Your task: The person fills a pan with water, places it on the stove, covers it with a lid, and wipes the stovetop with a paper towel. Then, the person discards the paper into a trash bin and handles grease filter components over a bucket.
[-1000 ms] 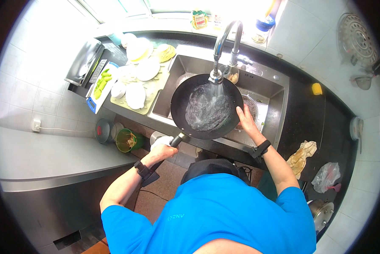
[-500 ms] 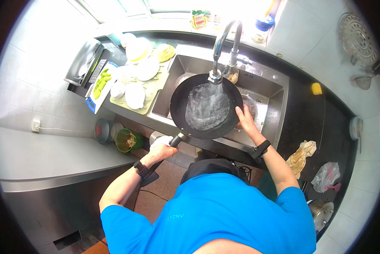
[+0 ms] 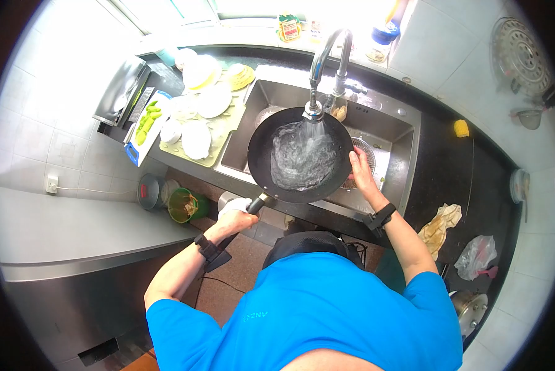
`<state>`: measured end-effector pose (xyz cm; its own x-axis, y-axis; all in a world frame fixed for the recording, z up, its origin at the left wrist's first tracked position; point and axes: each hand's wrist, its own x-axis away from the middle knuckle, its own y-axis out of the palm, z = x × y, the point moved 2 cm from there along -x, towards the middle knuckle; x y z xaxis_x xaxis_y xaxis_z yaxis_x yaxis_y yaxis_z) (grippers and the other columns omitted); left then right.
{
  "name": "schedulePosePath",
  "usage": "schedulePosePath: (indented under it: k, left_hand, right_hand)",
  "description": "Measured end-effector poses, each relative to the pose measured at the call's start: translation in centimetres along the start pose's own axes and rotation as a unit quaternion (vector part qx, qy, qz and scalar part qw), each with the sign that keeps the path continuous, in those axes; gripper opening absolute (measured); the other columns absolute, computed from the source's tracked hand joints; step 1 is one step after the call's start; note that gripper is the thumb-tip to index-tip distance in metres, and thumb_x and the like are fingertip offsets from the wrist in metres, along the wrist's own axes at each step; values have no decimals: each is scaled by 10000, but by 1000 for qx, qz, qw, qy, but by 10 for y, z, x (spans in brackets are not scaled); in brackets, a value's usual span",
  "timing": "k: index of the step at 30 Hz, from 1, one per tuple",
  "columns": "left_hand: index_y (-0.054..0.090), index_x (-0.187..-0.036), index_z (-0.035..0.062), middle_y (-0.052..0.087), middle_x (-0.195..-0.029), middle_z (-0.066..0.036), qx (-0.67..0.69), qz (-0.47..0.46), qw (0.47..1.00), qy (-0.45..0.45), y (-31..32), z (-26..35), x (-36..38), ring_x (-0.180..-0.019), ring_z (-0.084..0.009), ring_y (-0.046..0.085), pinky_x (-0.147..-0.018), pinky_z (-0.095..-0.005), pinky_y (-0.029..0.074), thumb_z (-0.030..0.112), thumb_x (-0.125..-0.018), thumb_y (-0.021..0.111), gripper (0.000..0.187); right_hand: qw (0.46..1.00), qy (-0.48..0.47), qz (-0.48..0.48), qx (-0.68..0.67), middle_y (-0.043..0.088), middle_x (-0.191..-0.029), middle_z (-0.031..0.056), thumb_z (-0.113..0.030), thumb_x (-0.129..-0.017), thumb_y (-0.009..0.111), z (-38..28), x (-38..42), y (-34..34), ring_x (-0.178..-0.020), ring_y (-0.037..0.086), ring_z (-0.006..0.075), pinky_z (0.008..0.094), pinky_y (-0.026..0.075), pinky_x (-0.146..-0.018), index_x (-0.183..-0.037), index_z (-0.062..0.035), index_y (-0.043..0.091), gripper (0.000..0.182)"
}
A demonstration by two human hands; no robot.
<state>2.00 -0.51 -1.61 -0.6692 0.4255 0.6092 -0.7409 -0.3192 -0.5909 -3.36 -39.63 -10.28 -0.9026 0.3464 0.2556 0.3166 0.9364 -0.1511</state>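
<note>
A black frying pan is held over the sink, with water swirling in it. Water runs into it from the faucet, whose spray head hangs just above the far side of the pan. My left hand is closed around the pan's handle; something white covers part of that hand, and I cannot make out what it is. At the pan's right rim, my right hand grips the edge, its fingers partly hidden.
Beneath the pan is a steel sink with a wire strainer. White dishes and a board of green vegetables stand left. A cloth and plastic bag lie right. A green bin stands below.
The water in the pan has spread a little and swirls differently. My right hand has shifted slightly along the rim; the pan has hardly moved.
</note>
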Motion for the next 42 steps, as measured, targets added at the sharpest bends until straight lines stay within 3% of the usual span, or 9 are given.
schedulePosePath:
  k: [5,12,14,19,28,30,31,33,42]
  left_hand:
    - [684,-829,122,665,-674,-39,-16,5,1000,-8,-1,3,-1,-668,-196,662,-667,-347,508,227,-771,655,123]
    - [682,-830,114,665,-673,-46,-13,6,1000,0,-2,1,0,-670,-206,664,-666,-354,508,223,-759,646,135]
    - [681,-826,110,661,-669,-51,-6,3,1000,2,-1,0,0,-672,-209,662,-664,-359,505,223,-754,648,138]
    - [668,-823,106,655,-668,-55,-1,14,1000,-2,-1,3,2,-673,-222,655,-660,-369,498,212,-750,649,130]
    - [676,-867,124,672,-702,-57,-19,24,999,15,2,-7,0,-731,-237,675,-682,-379,509,226,-762,656,147]
    - [680,-869,127,677,-705,-56,-18,22,999,22,3,-5,0,-735,-238,678,-685,-380,512,232,-767,655,148]
    - [680,-869,130,678,-702,-51,-20,18,1000,15,3,-5,0,-731,-232,679,-683,-378,513,238,-768,654,150]
    - [681,-869,132,678,-700,-46,-22,13,1000,9,3,-5,0,-726,-225,679,-681,-376,513,244,-770,654,152]
    - [680,-868,125,672,-674,-41,-6,9,1000,14,2,-5,2,-667,-208,670,-652,-359,512,240,-768,655,154]
  right_hand:
    - [1000,-7,14,2,446,-1511,192,-635,-1026,442,7,-4,-1,-1351,507,336,465,582,-903,-1530,-94,347,745]
    - [1000,-10,6,4,419,-1536,171,-626,-1040,414,-2,1,-2,-1386,463,318,422,545,-938,-1544,-98,345,733]
    - [1000,-10,13,10,499,-1466,178,-628,-1030,443,7,-6,-3,-1297,546,312,416,583,-854,-1514,-90,375,726]
    - [999,-22,33,12,527,-1432,159,-611,-1035,455,14,-10,-2,-1247,568,292,390,577,-809,-1503,-96,388,699]
    - [1000,6,22,13,513,-1424,128,-614,-1033,457,23,-16,-2,-1204,568,267,409,561,-857,-1495,-118,392,681]
    - [999,-7,50,14,560,-1277,64,-549,-1061,439,21,-14,-1,-934,550,150,331,554,-804,-1492,-131,439,601]
    - [998,-7,52,15,560,-1277,64,-549,-1061,439,18,-14,-1,-934,550,150,331,554,-804,-1492,-131,439,601]
    - [1000,11,27,12,512,-1432,139,-601,-1037,462,15,-12,-2,-1274,537,287,436,552,-908,-1489,-124,402,660]
    - [1000,2,22,20,519,-1433,129,-585,-1046,453,10,-10,-1,-1264,544,276,429,549,-905,-1479,-112,420,642]
